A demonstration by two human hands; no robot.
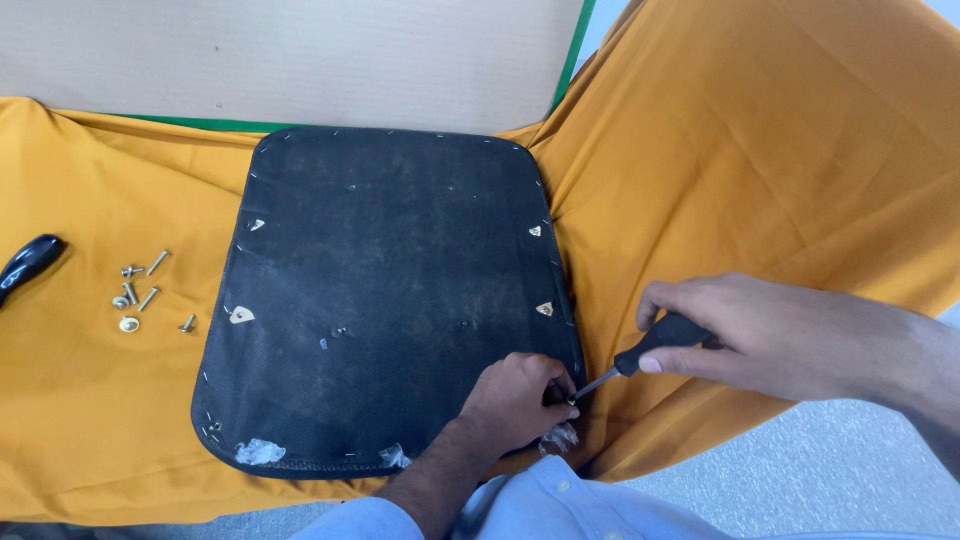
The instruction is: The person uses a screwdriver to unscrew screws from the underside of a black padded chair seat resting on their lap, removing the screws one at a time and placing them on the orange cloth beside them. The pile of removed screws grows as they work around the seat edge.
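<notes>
A black fabric-covered seat pad (380, 290) lies face down on an orange cloth (760, 160), with staples along its edge and small torn spots. My left hand (520, 395) rests on its near right corner, fingers pinched at the edge. My right hand (740, 335) grips a black-handled screwdriver (650, 348), whose metal tip meets the pad's edge beside my left fingers.
Several loose screws and bolts (140, 295) lie on the cloth left of the pad, and a black curved plastic part (28, 265) sits at the far left. A pale board (300, 55) with a green edge lies behind. Grey floor (800, 480) shows at the lower right.
</notes>
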